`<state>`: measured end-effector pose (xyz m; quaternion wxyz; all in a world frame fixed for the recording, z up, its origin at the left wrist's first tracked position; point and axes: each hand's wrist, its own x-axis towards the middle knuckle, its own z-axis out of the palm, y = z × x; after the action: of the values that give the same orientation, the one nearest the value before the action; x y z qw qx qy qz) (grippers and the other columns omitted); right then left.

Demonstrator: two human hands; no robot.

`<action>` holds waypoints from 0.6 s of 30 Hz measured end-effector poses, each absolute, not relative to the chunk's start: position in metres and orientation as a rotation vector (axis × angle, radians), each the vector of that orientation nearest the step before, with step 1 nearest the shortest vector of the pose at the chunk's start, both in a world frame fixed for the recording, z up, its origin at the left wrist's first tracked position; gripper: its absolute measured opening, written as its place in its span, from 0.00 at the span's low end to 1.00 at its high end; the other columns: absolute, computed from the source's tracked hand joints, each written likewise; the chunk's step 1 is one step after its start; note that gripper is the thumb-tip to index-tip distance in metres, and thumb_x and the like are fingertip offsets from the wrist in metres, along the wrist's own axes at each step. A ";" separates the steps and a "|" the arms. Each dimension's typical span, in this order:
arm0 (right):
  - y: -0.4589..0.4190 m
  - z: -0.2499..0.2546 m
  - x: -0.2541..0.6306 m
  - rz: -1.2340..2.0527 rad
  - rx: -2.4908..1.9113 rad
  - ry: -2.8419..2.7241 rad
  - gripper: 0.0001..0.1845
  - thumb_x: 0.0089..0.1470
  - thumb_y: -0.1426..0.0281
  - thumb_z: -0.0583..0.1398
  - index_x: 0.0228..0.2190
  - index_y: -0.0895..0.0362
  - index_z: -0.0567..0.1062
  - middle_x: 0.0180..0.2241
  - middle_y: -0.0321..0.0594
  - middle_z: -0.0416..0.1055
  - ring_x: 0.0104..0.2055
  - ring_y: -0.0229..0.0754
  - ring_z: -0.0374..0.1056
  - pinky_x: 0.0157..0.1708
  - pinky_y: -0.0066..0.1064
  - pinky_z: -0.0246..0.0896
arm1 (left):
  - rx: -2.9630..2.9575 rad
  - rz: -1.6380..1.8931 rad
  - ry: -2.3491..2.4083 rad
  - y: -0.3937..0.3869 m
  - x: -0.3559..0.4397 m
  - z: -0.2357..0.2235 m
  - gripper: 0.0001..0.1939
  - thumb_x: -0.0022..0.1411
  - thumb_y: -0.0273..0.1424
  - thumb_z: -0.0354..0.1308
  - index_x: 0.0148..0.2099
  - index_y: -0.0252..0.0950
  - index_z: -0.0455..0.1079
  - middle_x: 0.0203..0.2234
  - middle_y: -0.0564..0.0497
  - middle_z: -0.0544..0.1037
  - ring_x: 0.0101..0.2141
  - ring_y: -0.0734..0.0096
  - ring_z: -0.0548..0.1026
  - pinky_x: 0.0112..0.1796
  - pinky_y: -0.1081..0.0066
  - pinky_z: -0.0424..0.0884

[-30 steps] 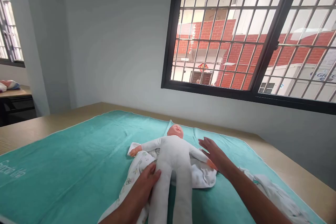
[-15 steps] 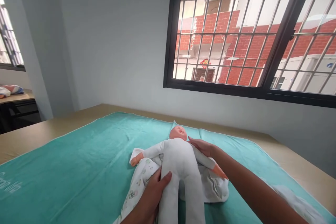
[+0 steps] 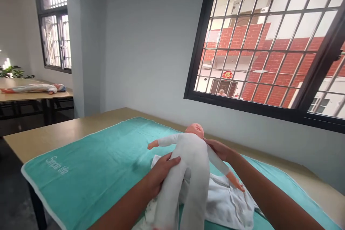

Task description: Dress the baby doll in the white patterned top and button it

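Observation:
A baby doll (image 3: 190, 151) with a white cloth body and pink plastic head and hands is held up off the table, face up, its head toward the wall. My left hand (image 3: 163, 170) grips its hip and upper thigh, thumb on top. Behind the doll's neck and shoulder is my right hand (image 3: 219, 150), its fingers partly hidden under the doll. Beneath the doll lies a white baby garment (image 3: 229, 201), spread on a teal towel (image 3: 97, 169). The doll's feet run to the bottom edge of the view.
The towel covers much of a wooden table (image 3: 70, 133) set against a grey wall. A barred window (image 3: 258, 50) is at the right. On another table (image 3: 60, 94) at the far left lies a second doll (image 3: 35, 88).
Both hands have raised the doll off the garment, and its arm at the left now hangs in the air. The view has turned left, showing more of the room there.

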<state>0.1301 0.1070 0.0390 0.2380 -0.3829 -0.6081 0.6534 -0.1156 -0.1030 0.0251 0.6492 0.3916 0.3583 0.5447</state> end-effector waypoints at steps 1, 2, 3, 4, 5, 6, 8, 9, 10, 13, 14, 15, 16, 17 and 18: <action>0.115 0.043 0.113 1.832 -1.034 -1.674 0.19 0.55 0.55 0.60 0.36 0.59 0.74 0.29 0.43 0.76 0.35 0.45 0.71 0.39 0.36 0.68 | 0.899 1.251 0.820 -0.098 -0.133 0.030 0.27 0.58 0.42 0.61 0.57 0.36 0.65 0.38 0.43 0.78 0.33 0.61 0.77 0.37 0.60 0.75; 0.123 0.045 0.094 1.868 -1.019 -1.685 0.19 0.55 0.55 0.60 0.37 0.59 0.74 0.30 0.43 0.76 0.35 0.44 0.71 0.38 0.34 0.67 | 0.912 1.265 0.827 -0.093 -0.151 0.034 0.27 0.59 0.42 0.61 0.57 0.35 0.65 0.38 0.44 0.78 0.34 0.61 0.77 0.37 0.60 0.75; 0.131 0.044 0.073 1.877 -1.001 -1.700 0.19 0.55 0.55 0.60 0.37 0.59 0.74 0.31 0.43 0.76 0.34 0.44 0.70 0.36 0.33 0.67 | 0.924 1.273 0.836 -0.088 -0.171 0.036 0.27 0.59 0.42 0.60 0.58 0.35 0.64 0.39 0.44 0.78 0.35 0.61 0.77 0.38 0.60 0.75; 0.141 0.041 0.049 1.877 -0.984 -1.715 0.19 0.55 0.56 0.60 0.37 0.60 0.74 0.31 0.43 0.76 0.33 0.43 0.70 0.35 0.32 0.67 | 0.938 1.274 0.848 -0.083 -0.192 0.036 0.28 0.59 0.41 0.60 0.58 0.36 0.64 0.40 0.44 0.78 0.36 0.60 0.77 0.39 0.60 0.75; 0.150 0.036 0.025 1.877 -0.969 -1.728 0.19 0.56 0.56 0.59 0.37 0.60 0.74 0.31 0.43 0.76 0.32 0.42 0.69 0.34 0.31 0.67 | 0.951 1.272 0.867 -0.078 -0.213 0.035 0.28 0.59 0.42 0.60 0.59 0.36 0.64 0.40 0.43 0.78 0.37 0.60 0.77 0.39 0.60 0.75; 0.160 0.028 -0.001 1.874 -0.955 -1.739 0.18 0.56 0.56 0.59 0.35 0.60 0.74 0.30 0.42 0.75 0.31 0.41 0.69 0.33 0.31 0.66 | 0.961 1.266 0.893 -0.073 -0.235 0.032 0.29 0.59 0.42 0.60 0.59 0.36 0.63 0.41 0.43 0.78 0.38 0.59 0.77 0.40 0.60 0.75; 0.178 0.009 -0.052 1.869 -0.924 -1.761 0.17 0.57 0.57 0.58 0.33 0.59 0.74 0.28 0.41 0.74 0.30 0.40 0.68 0.32 0.30 0.66 | 0.971 1.260 0.959 -0.063 -0.276 0.022 0.31 0.58 0.44 0.60 0.60 0.37 0.63 0.42 0.43 0.79 0.40 0.58 0.77 0.42 0.60 0.75; 0.187 -0.001 -0.077 1.872 -0.910 -1.772 0.16 0.57 0.58 0.58 0.33 0.59 0.74 0.28 0.40 0.74 0.30 0.40 0.68 0.32 0.30 0.66 | 0.971 1.257 1.000 -0.058 -0.295 0.016 0.32 0.58 0.46 0.60 0.61 0.38 0.62 0.43 0.43 0.79 0.42 0.56 0.77 0.42 0.60 0.75; 0.195 -0.012 -0.100 1.879 -0.899 -1.782 0.16 0.56 0.58 0.58 0.33 0.58 0.74 0.27 0.40 0.74 0.29 0.40 0.68 0.32 0.30 0.66 | 0.968 1.255 1.042 -0.054 -0.313 0.008 0.33 0.57 0.47 0.60 0.61 0.39 0.61 0.45 0.43 0.78 0.43 0.55 0.77 0.42 0.60 0.75; 0.214 -0.039 -0.158 1.919 -0.877 -1.800 0.16 0.56 0.57 0.58 0.34 0.58 0.74 0.28 0.40 0.75 0.31 0.42 0.69 0.32 0.33 0.67 | 0.942 1.235 1.163 -0.041 -0.360 -0.014 0.38 0.55 0.50 0.60 0.63 0.39 0.59 0.47 0.42 0.78 0.45 0.51 0.77 0.43 0.59 0.75; 0.219 -0.046 -0.173 1.936 -0.870 -1.803 0.17 0.56 0.56 0.58 0.34 0.57 0.74 0.29 0.40 0.75 0.32 0.43 0.70 0.33 0.34 0.68 | 0.935 1.225 1.203 -0.037 -0.373 -0.020 0.39 0.54 0.51 0.60 0.63 0.39 0.59 0.48 0.42 0.77 0.45 0.51 0.76 0.44 0.59 0.75; 0.222 -0.052 -0.185 1.952 -0.863 -1.808 0.17 0.56 0.56 0.58 0.34 0.57 0.75 0.30 0.41 0.76 0.33 0.43 0.71 0.34 0.35 0.68 | 0.932 1.214 1.242 -0.034 -0.384 -0.024 0.39 0.54 0.52 0.59 0.63 0.38 0.59 0.49 0.41 0.77 0.46 0.51 0.76 0.44 0.59 0.75; 0.226 -0.056 -0.195 1.966 -0.856 -1.814 0.17 0.56 0.56 0.57 0.35 0.57 0.75 0.31 0.41 0.76 0.34 0.44 0.71 0.35 0.36 0.68 | 0.935 1.199 1.278 -0.031 -0.394 -0.027 0.39 0.54 0.53 0.58 0.62 0.38 0.60 0.50 0.41 0.76 0.47 0.51 0.76 0.44 0.59 0.75; 0.228 -0.059 -0.204 1.976 -0.851 -1.820 0.17 0.56 0.56 0.57 0.35 0.56 0.75 0.32 0.41 0.76 0.35 0.45 0.72 0.36 0.37 0.68 | 0.943 1.181 1.311 -0.029 -0.402 -0.028 0.39 0.54 0.54 0.57 0.62 0.37 0.61 0.51 0.41 0.76 0.48 0.51 0.75 0.45 0.60 0.75; 0.230 -0.062 -0.210 1.987 -0.848 -1.824 0.16 0.56 0.56 0.57 0.35 0.56 0.75 0.32 0.42 0.76 0.36 0.46 0.72 0.37 0.38 0.68 | 0.952 1.161 1.339 -0.027 -0.409 -0.028 0.38 0.55 0.54 0.56 0.61 0.37 0.62 0.51 0.42 0.76 0.48 0.51 0.75 0.45 0.60 0.75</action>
<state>-0.2101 0.2298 -0.0617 0.1566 -0.2963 -0.6371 0.6941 -0.4086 -0.0271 -0.0282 0.5352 0.3998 0.5624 0.4873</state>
